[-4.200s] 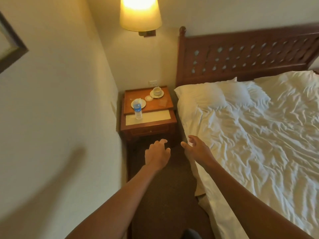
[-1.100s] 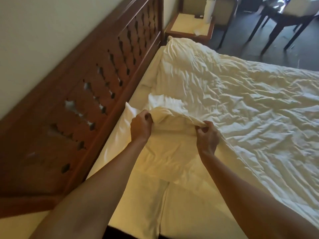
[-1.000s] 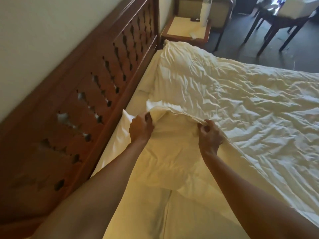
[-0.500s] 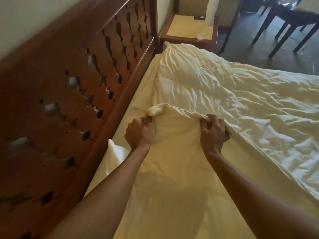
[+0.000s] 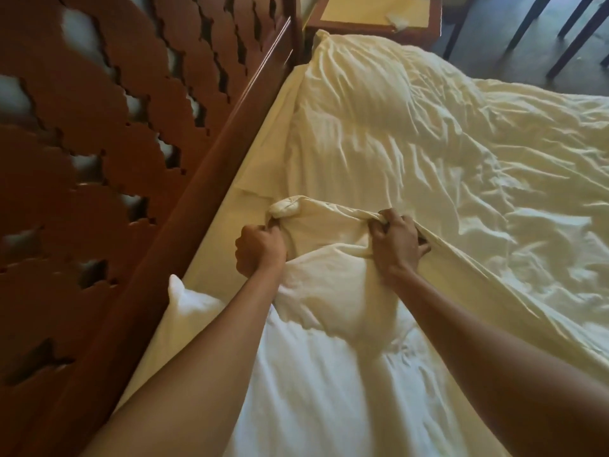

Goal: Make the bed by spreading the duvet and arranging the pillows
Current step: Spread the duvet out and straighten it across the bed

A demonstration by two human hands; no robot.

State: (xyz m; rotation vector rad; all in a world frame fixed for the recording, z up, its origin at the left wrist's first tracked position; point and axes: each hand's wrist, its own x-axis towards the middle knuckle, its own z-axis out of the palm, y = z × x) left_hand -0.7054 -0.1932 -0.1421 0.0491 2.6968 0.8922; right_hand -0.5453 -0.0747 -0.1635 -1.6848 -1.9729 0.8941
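Bedroom with a wide bed, viewed from its head end along the carved dark-red wooden headboard (image 5: 99,192) at 9 o'clock.

Nearest, at 8 o'clock: corner of a plump white pillow (image 5: 188,301), just beside the headboard's lower rail. Close to centre: left hand (image 5: 260,249), a tight fist clamped on the bunched corner of the crumpled white fabric duvet (image 5: 461,192). At 3 o'clock of it: right hand (image 5: 398,245), fingers curled round the same top hem. Hands apart, hem stretched between them. Duvet spread rumpled from centre out to 3 o'clock, its corner short of the headboard, leaving a strip of pale smooth bed sheet (image 5: 267,159) bare at 11 o'clock.

Judged step: spreading the duvet, namely drawing its top corner up and square; pillows not yet arranged. Calls next for pulling the hem toward 10 o'clock, unrolling the knotted corner, laying it flat, then smoothing creases. Needs both grips firm and even for a straight hem.

Farther, at 12 o'clock: rounded bulge (image 5: 356,94) beneath the duvet, likely a second pillow, though cannot tell. Beyond: brown wooden bedside table with a pale top (image 5: 372,11), crumpled white scrap (image 5: 400,21) on it, and dark chair legs (image 5: 576,37) at 1 o'clock.

Count: two hands, one duvet, one sure pillow plus one possible, one headboard, one sheet, one table, one scrap. Chair legs cropped, number unclear.
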